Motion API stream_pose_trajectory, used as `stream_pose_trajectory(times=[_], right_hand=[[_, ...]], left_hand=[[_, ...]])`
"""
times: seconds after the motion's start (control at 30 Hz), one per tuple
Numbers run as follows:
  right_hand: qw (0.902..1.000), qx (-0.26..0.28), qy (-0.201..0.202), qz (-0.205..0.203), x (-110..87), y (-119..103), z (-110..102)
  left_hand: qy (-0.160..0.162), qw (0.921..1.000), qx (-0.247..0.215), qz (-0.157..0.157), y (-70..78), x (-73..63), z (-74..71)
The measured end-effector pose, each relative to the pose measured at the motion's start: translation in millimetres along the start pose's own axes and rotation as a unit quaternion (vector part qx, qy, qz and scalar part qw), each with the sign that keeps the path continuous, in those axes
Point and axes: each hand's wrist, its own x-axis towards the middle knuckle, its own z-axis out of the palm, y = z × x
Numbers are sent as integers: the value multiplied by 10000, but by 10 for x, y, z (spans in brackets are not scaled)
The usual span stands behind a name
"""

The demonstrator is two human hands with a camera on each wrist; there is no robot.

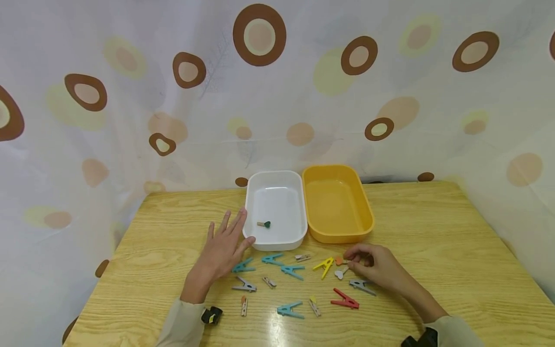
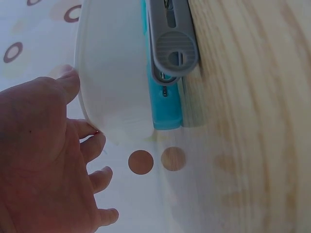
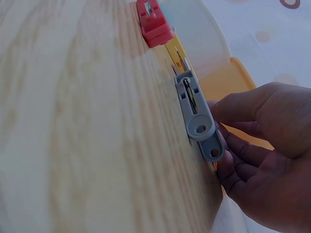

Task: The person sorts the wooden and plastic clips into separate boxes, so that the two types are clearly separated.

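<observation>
My left hand (image 1: 220,253) has its fingers stretched out and touches the left wall of the white basin (image 1: 299,205). Inside that basin lies a small wooden clothespin with a green heart (image 1: 264,224). With curled fingers, my right hand (image 1: 379,267) pinches the end of a small wooden clothespin with an orange heart (image 1: 339,260). A white-heart clothespin (image 1: 339,274) lies just below, near the fingertips. Close by are a yellow clothespin (image 1: 325,265) and a grey clothespin (image 3: 197,114); the grey one partly hides the fingertips in the right wrist view.
An orange-yellow basin (image 1: 367,219) stands against the white basin's right side. Several blue clothespins (image 1: 290,309), a red clothespin (image 1: 347,300), another grey clothespin (image 1: 246,285) and small wooden clothespins (image 1: 314,306) lie scattered on the wooden table (image 1: 433,231). A patterned cloth (image 1: 277,106) hangs behind.
</observation>
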Motion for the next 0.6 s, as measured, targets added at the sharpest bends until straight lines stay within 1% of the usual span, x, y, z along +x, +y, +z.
stream_pose_trajectory(times=[0.3, 0.6], right_hand=[[10000, 90, -16, 14, -2, -32, -24], [9999, -22, 91, 82, 1, -26, -5]], left_hand=[[20, 10000, 1, -1, -2, -10, 1], [100, 9999, -5, 34, -1, -11, 1]])
